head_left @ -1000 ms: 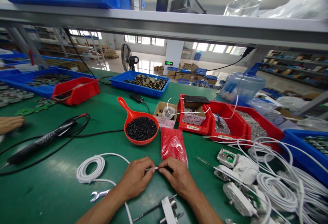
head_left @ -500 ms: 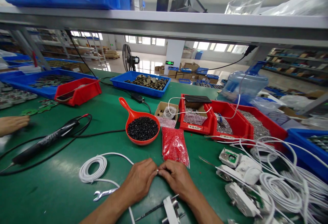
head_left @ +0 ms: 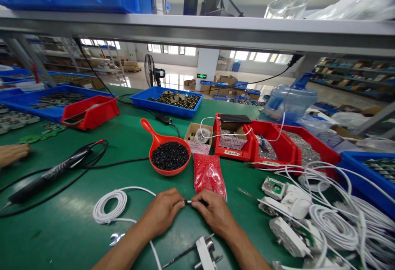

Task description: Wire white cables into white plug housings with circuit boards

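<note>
My left hand is closed in a pinch on a white cable, whose short stretch between my hands shows a black part and a red bit. Opposite it, my right hand pinches the same piece at its red side; the fingers hide its end. A coil of the white cable lies to the left, its strand running to my left hand. A wrench shows partly from under my left forearm. Behind my hands are an orange scoop full of small black pieces and a clear bag of red pieces.
Red bins of small metal parts stand back right. White device housings and tangled cables lie at right. A black handheld tool lies left, near another person's hand. A metal fixture sits in front; a shelf spans above.
My hands have moved slightly apart, and a black part now shows on the cable between them. The wrench is more covered by my forearm. The view has shifted a little.
</note>
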